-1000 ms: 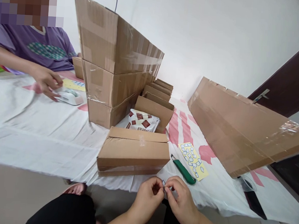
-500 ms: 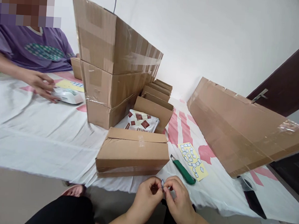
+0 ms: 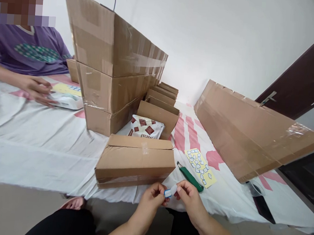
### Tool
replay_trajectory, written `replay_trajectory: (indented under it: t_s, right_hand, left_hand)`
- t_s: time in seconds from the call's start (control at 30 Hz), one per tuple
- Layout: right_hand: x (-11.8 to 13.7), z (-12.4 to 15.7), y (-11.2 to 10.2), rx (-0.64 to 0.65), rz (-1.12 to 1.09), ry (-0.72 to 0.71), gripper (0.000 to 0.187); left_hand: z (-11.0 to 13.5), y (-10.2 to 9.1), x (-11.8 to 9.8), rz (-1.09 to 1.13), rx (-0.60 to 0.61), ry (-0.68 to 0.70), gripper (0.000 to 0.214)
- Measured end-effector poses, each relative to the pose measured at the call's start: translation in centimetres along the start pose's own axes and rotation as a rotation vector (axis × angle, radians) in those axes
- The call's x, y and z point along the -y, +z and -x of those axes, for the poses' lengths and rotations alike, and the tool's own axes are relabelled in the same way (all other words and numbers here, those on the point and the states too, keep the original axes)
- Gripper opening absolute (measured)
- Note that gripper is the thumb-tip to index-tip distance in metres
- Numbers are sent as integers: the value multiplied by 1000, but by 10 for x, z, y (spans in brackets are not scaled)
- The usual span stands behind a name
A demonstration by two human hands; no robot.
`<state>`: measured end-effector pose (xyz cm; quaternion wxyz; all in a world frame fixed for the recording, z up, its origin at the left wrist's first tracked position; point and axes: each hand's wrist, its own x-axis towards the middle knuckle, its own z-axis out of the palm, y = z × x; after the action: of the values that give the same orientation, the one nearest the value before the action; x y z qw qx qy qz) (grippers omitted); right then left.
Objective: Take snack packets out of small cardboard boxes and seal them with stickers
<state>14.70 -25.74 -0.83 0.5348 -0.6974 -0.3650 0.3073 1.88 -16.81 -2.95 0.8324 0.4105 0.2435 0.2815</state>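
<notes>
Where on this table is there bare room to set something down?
Widest is the white cloth left of the closed carton; a narrower strip lies between the yellow sheet and cardboard panel. Crowded: around the green cutter, between carton and sheet.

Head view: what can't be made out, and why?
In the head view:
Blue-edged piece at the left hand: any print too small to read.
Pale bit at the right hand: too small to tell whether it joins that piece.
Printed pouch: lower part hidden behind the front box.
Front box: contents hidden by its closed top.
Dark object, right: cut off by the edge.
</notes>
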Motion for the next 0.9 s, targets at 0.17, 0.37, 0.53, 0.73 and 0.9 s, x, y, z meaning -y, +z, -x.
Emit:
replay_trajectory:
  t_s: [0.17, 0.37, 0.53, 0.73, 0.9]
  right_hand:
    - [-10, -10, -30, -169, 57, 16, 35]
    - [-27, -41, -122, -447, 300, -120, 39]
    - [-44, -50, -172, -487, 576, -221, 27]
    - [-59, -42, -169, -365, 807, -326, 18]
    - [-59, -41, -160, -270, 933, -399, 16]
  left_hand:
    - [0, -2, 5, 36, -55, 25, 16]
    - [-4, -5, 11, -27, -34, 25, 31]
    - [-6, -4, 14, -35, -37, 21, 32]
    - [-6, -2, 13, -59, -14, 23, 33]
    - [-5, -2, 11, -66, 2, 31, 33]
